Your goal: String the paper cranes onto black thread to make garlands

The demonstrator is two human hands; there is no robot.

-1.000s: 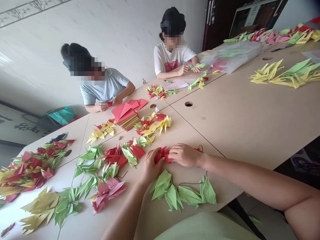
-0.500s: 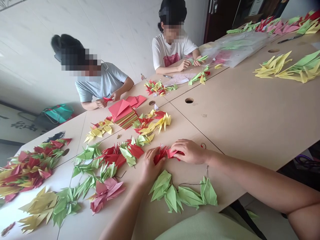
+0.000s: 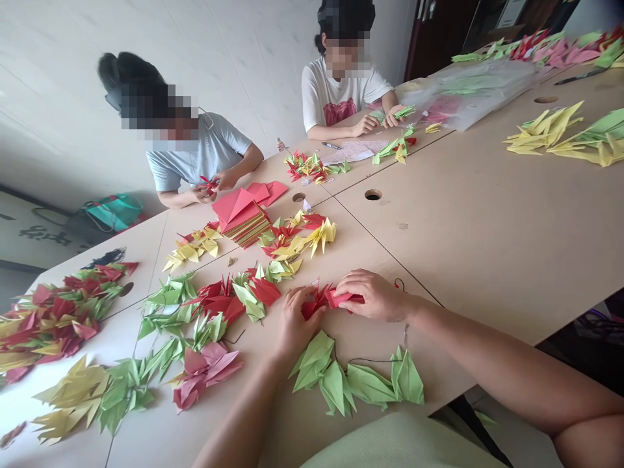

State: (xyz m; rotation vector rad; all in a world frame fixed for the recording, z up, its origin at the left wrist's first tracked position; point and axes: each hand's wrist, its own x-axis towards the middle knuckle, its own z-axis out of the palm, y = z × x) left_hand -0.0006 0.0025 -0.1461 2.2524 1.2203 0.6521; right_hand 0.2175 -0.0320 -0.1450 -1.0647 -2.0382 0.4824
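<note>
My left hand (image 3: 298, 318) is closed round red folded paper pieces (image 3: 319, 298) over the middle of the table. Just to its right, my right hand (image 3: 368, 296) pinches a red folded paper (image 3: 344, 298) that touches or nearly touches those pieces. Several green folded papers (image 3: 336, 383) on a dark string lie below my hands, near the table's front edge. A small red loop of string (image 3: 400, 284) shows behind my right wrist. Left of my left hand lie red folded papers (image 3: 266, 292) and green ones (image 3: 248, 301).
A stack of coloured paper (image 3: 246, 224) stands farther back. A large pile of folded papers (image 3: 63, 312) is at the left, yellow ones (image 3: 543, 127) at the right. Across the table (image 3: 478, 240), two people handle folded paper; a plastic bag (image 3: 475, 91) lies beside one.
The view has shifted slightly. My hands hold nearly the same pose, and the red paper in my right hand shows a little more. The person in blue has turned the red paper they hold.
</note>
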